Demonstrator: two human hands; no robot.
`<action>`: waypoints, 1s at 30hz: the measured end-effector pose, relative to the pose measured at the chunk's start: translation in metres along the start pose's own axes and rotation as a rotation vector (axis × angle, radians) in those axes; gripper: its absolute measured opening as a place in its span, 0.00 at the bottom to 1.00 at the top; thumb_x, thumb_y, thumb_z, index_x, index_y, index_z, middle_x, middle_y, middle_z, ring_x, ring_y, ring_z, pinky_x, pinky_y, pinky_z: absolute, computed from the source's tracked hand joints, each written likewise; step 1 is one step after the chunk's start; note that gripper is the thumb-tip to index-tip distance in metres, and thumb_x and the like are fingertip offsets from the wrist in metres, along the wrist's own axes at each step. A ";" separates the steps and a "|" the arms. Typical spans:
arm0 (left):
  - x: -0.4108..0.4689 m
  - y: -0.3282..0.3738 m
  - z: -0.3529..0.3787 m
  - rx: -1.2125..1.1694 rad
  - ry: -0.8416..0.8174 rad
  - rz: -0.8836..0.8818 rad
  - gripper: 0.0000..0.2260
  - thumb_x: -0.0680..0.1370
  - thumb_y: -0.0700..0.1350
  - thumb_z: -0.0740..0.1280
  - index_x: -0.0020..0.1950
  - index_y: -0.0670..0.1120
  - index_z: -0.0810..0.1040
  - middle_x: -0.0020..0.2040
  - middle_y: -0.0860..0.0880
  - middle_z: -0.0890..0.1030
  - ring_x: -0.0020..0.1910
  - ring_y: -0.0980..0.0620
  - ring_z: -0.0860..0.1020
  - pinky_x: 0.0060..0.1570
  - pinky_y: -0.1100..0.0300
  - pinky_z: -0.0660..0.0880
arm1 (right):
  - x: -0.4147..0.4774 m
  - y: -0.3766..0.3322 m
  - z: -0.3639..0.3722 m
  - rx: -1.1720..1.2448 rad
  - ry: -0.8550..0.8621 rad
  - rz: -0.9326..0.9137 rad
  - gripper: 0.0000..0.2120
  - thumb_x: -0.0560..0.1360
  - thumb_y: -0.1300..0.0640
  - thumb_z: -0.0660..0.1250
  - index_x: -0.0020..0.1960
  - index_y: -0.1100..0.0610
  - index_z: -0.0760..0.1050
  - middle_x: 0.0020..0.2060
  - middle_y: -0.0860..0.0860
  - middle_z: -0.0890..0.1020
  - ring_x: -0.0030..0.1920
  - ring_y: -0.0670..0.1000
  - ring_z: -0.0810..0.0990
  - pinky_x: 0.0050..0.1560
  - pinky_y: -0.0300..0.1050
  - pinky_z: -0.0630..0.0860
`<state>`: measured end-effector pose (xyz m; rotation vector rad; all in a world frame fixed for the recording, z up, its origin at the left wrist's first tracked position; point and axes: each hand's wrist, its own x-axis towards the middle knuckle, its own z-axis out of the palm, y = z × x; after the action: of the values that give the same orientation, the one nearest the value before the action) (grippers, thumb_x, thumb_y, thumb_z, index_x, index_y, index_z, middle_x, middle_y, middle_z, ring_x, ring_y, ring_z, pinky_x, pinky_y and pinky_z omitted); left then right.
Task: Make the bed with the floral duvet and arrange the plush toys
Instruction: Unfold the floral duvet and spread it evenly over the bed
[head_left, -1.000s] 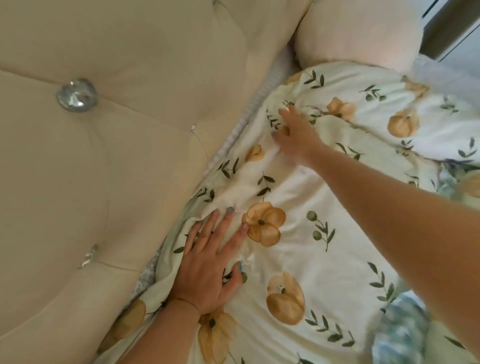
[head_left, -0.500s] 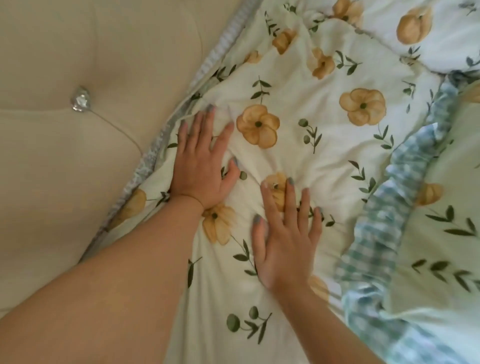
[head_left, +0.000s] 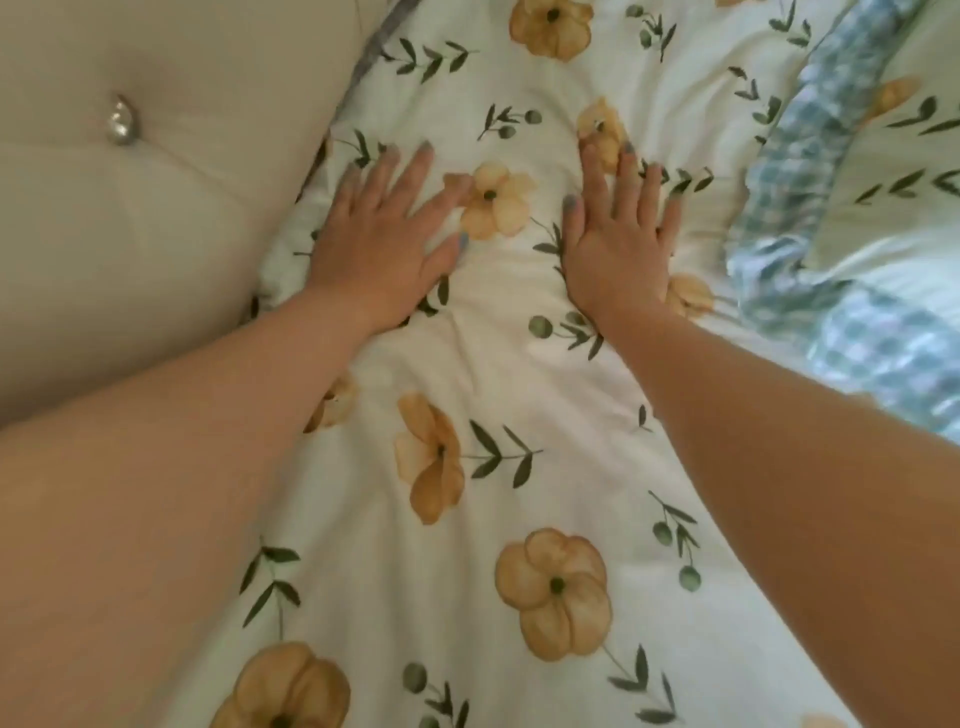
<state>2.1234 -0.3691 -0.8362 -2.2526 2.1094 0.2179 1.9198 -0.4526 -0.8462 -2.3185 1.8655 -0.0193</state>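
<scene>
Head view: floral duvet (head_left: 519, 374) spread flat, filling everything just beside the beige tufted headboard (head_left: 156, 234), its edge butting against the padding. Left hand (head_left: 379, 239) lies palm down on the duvet right next to the headboard, fingers (head_left: 413, 174) straight and fanned wide, holding nothing, fingertips pointing along the headboard's edge. Right hand (head_left: 618, 244) is also palm down on the duvet, farther from the headboard than the left, fingers (head_left: 626, 176) straight and moderately spread, thumb out to the side, nothing gripped. Duvet sits under both palms and all fingers, none curled round it; shallow creases run in the cloth between the wrists. One orange printed flower (head_left: 493, 205) shows in the gap between the hands, the left index fingertip touching its petal. Blue-green gingham ruffle (head_left: 789, 171) runs across the duvet on the side well away from the headboard, beyond the right hand and apart from it. Shiny crystal button (head_left: 123, 126) is set in the headboard padding. Both forearms are bare. No plush toys in frame.
</scene>
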 end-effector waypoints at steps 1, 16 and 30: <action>-0.016 0.000 0.002 -0.031 -0.022 -0.058 0.25 0.81 0.61 0.43 0.78 0.58 0.43 0.79 0.49 0.42 0.78 0.46 0.42 0.75 0.47 0.42 | -0.021 -0.002 0.001 0.007 -0.036 0.006 0.26 0.82 0.45 0.39 0.79 0.47 0.40 0.79 0.53 0.44 0.78 0.56 0.41 0.76 0.58 0.39; -0.424 0.020 0.033 -0.033 -0.185 -0.081 0.25 0.82 0.52 0.48 0.79 0.51 0.51 0.79 0.45 0.51 0.78 0.44 0.51 0.75 0.48 0.51 | -0.415 -0.025 0.004 0.046 -0.439 -0.486 0.28 0.81 0.46 0.42 0.79 0.49 0.41 0.79 0.53 0.42 0.78 0.56 0.37 0.75 0.63 0.41; -0.532 0.241 0.015 -0.137 -0.334 0.444 0.29 0.71 0.63 0.63 0.68 0.49 0.72 0.63 0.50 0.77 0.60 0.48 0.76 0.60 0.52 0.73 | -0.557 0.162 -0.046 -0.117 -0.300 -0.338 0.16 0.77 0.55 0.57 0.62 0.56 0.75 0.58 0.54 0.79 0.57 0.58 0.78 0.54 0.53 0.75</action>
<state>1.8498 0.1420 -0.7647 -1.6213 2.4205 0.7176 1.6352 0.0495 -0.7705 -2.5198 1.3556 0.3826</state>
